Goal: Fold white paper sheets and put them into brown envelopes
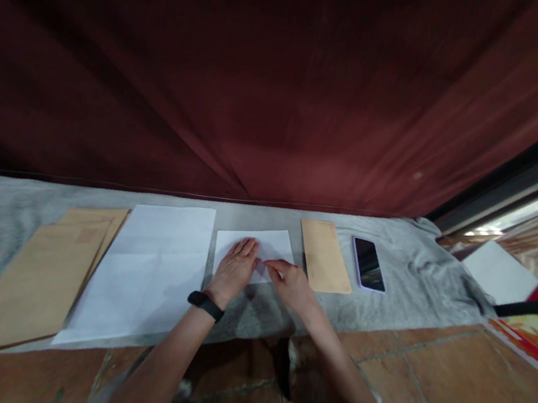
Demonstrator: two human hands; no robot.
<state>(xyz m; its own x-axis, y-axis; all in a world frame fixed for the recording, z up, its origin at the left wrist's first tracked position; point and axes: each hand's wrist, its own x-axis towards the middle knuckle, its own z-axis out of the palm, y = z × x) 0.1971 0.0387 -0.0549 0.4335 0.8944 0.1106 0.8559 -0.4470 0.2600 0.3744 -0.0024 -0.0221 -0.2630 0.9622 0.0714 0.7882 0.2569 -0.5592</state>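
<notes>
- Your sheet, the small white rectangle of paper (279,242), lies flat on the rumpled grey cloth (406,259), between the large creased white paper sheet (159,259) and the narrow tan paper envelope (326,258), just beside both
- Your left hand (235,268), with the black band (205,305) at its wrist, rests palm down on the sheet, fingers stretched out and closed around nothing; that looks like a good anchor, so let the flat of the hand bear the weight
- Your right hand (291,284) is at the sheet's near right part, fingers curled and thumb near the forefinger; whether they pinch the paper or only touch it, you cannot tell from this view
- Work with light fingertips there, since the cloth looks soft and a hard push would probably dent or drag the paper
- Press outward from the steadying hand, keeping the sheet from buckling between your two hands
- Mind your right wrist near the envelope, and leave the dark-screened phone with the lilac edge (368,265) beyond it undisturbed
</notes>
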